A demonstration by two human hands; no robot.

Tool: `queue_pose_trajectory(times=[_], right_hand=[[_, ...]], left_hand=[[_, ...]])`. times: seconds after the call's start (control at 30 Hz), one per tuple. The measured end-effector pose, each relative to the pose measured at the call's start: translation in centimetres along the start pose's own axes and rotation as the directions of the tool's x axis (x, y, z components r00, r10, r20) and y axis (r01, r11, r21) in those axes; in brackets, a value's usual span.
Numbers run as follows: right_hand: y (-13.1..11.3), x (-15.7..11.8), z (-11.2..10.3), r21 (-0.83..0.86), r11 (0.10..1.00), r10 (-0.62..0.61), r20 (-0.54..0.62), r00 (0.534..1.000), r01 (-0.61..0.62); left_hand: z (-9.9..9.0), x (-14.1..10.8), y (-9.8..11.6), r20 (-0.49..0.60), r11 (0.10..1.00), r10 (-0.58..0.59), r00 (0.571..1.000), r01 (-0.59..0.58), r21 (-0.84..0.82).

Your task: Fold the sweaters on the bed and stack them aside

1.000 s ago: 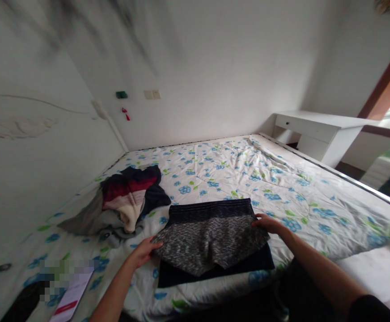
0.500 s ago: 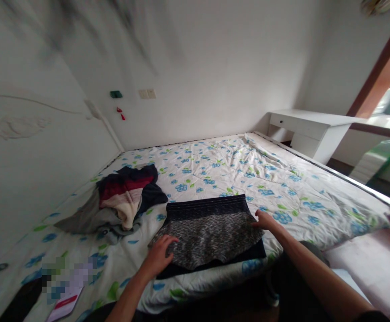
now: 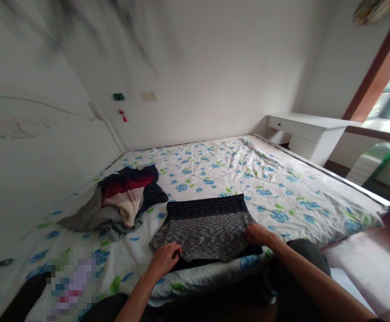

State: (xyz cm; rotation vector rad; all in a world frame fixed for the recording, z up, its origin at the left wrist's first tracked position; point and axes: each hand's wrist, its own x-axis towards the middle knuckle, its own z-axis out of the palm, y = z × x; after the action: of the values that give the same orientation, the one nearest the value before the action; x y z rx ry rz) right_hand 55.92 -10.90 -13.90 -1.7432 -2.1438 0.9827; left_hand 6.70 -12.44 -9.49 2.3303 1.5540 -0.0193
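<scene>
A folded knit garment (image 3: 201, 232), speckled grey with a navy band along its far edge, lies flat on the floral bedsheet near the bed's front edge. At its near left corner, my left hand (image 3: 165, 259) has its fingers curled over the cloth. My right hand (image 3: 258, 235) is closed on the garment's right side. Dark navy cloth shows beneath the grey part along the near edge. The fingertips of both hands are partly hidden.
A heap of clothes (image 3: 124, 197) in grey, navy, red and cream lies to the left. Nearer on that side are a black strap-like item (image 3: 27, 297) and a dark spoon-shaped object (image 3: 0, 264). A white desk (image 3: 309, 129) stands beyond the bed's right side.
My right hand has moved left and down onto the garment and closed. My left hand's fingers have curled in at the near left corner. The garment's near edge has drawn up slightly.
</scene>
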Motion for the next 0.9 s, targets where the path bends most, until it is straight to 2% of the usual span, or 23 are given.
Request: queue_pose_trajectory(times=[0.07,0.13,0.2,0.27,0.33,0.4,0.5,0.57,0.67,0.8,0.9], right_hand=[[0.3,-0.2,0.1,-0.017,1.0,0.014,0.011,1.0,-0.013],[0.6,-0.2,0.0,-0.021,1.0,0.002,0.071,0.997,-0.001],[0.8,-0.1,-0.5,0.025,1.0,-0.017,0.164,0.986,0.013],[1.4,0.3,-1.4,0.069,0.998,-0.018,0.199,0.98,0.005],[2.4,0.7,-2.6,0.072,0.997,0.014,0.126,0.992,-0.023],[3.5,1.3,-3.9,0.048,0.997,0.059,-0.003,0.998,-0.059],[4.7,2.5,-5.5,0.036,0.988,0.15,-0.123,0.981,-0.147],[5.1,3.5,-6.1,0.058,0.977,0.212,-0.163,0.964,-0.205],[5.0,5.4,-6.3,0.12,0.953,0.296,-0.179,0.938,-0.277],[5.0,7.8,-5.6,0.153,0.92,0.378,-0.105,0.92,-0.361],[5.5,9.0,-4.8,0.121,0.92,0.386,-0.115,0.915,-0.373]], left_hand=[[0.4,-0.2,-0.3,0.019,1.0,0.001,1.0,-0.001,-0.008],[0.6,-0.2,-0.6,0.065,1.0,-0.002,0.998,0.003,-0.024],[0.3,0.1,-1.0,0.119,0.995,-0.011,0.993,0.022,-0.097],[-0.6,0.7,-1.8,0.142,0.976,-0.032,0.989,0.062,-0.208],[-2.0,1.4,-3.2,0.093,0.942,-0.072,0.993,0.098,-0.32],[-3.5,2.1,-5.0,-0.027,0.907,-0.156,0.987,0.132,-0.4],[-5.0,3.3,-7.9,-0.161,0.873,-0.34,0.926,0.248,-0.419],[-5.4,4.2,-9.6,-0.154,0.85,-0.447,0.881,0.365,-0.38],[-5.1,5.5,-11.3,-0.082,0.82,-0.522,0.849,0.474,-0.321],[-4.5,6.2,-12.8,-0.033,0.819,-0.538,0.842,0.513,-0.258],[-4.5,5.9,-13.9,0.017,0.811,-0.504,0.863,0.48,-0.334]])
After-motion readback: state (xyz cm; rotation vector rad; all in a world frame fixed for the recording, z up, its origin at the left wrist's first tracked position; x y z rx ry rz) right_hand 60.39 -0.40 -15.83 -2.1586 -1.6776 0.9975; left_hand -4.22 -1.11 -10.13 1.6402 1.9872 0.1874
